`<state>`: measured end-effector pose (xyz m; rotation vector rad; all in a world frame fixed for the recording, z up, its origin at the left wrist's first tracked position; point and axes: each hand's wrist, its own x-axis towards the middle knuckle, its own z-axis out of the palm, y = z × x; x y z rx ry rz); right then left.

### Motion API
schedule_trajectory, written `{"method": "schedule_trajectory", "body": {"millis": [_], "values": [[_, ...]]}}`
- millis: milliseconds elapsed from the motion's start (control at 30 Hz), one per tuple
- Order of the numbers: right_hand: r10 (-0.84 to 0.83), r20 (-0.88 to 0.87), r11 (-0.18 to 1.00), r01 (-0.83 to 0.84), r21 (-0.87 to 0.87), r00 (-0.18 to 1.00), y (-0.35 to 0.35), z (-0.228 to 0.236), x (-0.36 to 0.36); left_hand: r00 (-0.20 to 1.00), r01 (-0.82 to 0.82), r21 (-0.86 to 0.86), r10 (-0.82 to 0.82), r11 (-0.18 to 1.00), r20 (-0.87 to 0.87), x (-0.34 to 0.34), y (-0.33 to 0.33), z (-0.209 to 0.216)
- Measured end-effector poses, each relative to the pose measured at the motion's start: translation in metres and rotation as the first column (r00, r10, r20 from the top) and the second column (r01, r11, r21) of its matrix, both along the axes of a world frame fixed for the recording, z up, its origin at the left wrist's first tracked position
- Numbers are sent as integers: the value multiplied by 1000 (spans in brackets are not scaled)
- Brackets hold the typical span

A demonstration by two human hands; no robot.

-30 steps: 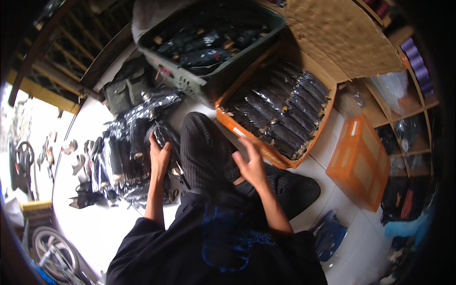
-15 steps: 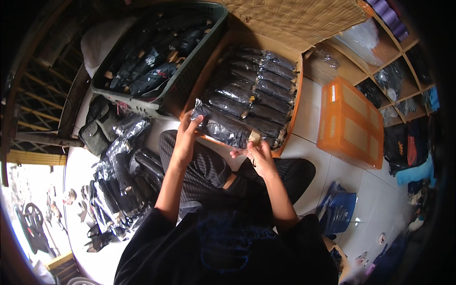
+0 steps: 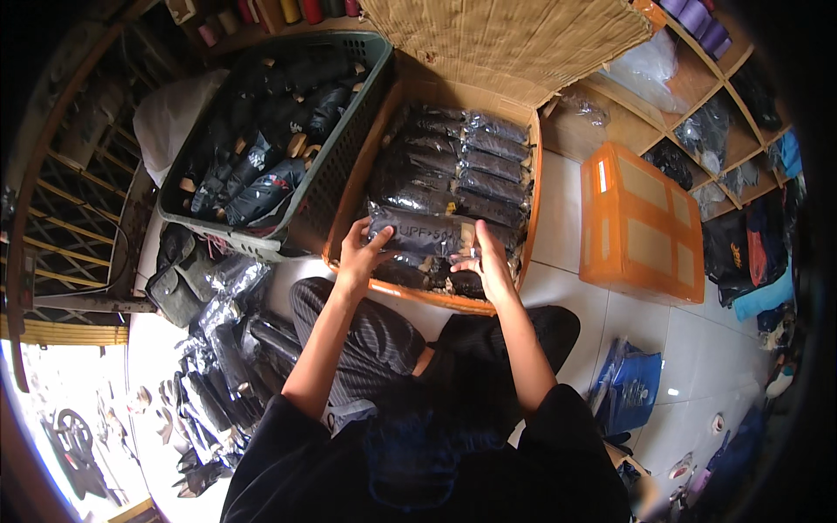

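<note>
A dark folded umbrella [image 3: 425,234] in a clear plastic sleeve lies level between my hands, over the near part of an open cardboard box [image 3: 488,307]. My left hand [image 3: 359,253] grips its left end, thumb on top. At its other end, by the pale handle, my right hand [image 3: 490,266] holds it between the thumb and the fingers below. Beneath and beyond it, similar wrapped umbrellas [image 3: 493,157] lie in two columns inside the box.
Left of the box stands a green basket [image 3: 344,131] heaped with dark umbrellas. More wrapped umbrellas [image 3: 222,370] lie on the floor at left. An orange-taped carton [image 3: 641,227] stands at right, before wooden shelves [image 3: 728,83]. A blue package [image 3: 629,388] lies nearer.
The umbrella has moved forward from above the near rim to over the box's contents and is now more level. My right hand has shifted slightly forward at the handle end.
</note>
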<state>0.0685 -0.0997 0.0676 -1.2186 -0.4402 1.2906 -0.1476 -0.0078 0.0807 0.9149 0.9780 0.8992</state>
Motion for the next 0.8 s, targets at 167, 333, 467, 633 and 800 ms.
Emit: {"method": "schedule_trajectory", "body": {"millis": [167, 333, 467, 633, 800], "values": [[-26, 676, 1000, 22, 14, 737, 83, -34, 35, 996, 52, 106, -43, 993, -82, 42, 89, -32], [50, 943, 994, 76, -79, 328, 153, -53, 64, 919, 121, 149, -54, 981, -391, 73, 161, -73], [211, 945, 974, 32, -225, 250, 166, -76, 65, 724, 249, 317, 41, 915, -689, 75, 185, -132], [125, 984, 991, 25, -129, 126, 155, -79, 55, 461, 293, 285, 126, 913, -878, 89, 171, -128], [145, 987, 988, -41, -147, -66, 150, -72, 41, 343, 513, 225, 43, 828, -938, 72, 174, -127]]}}
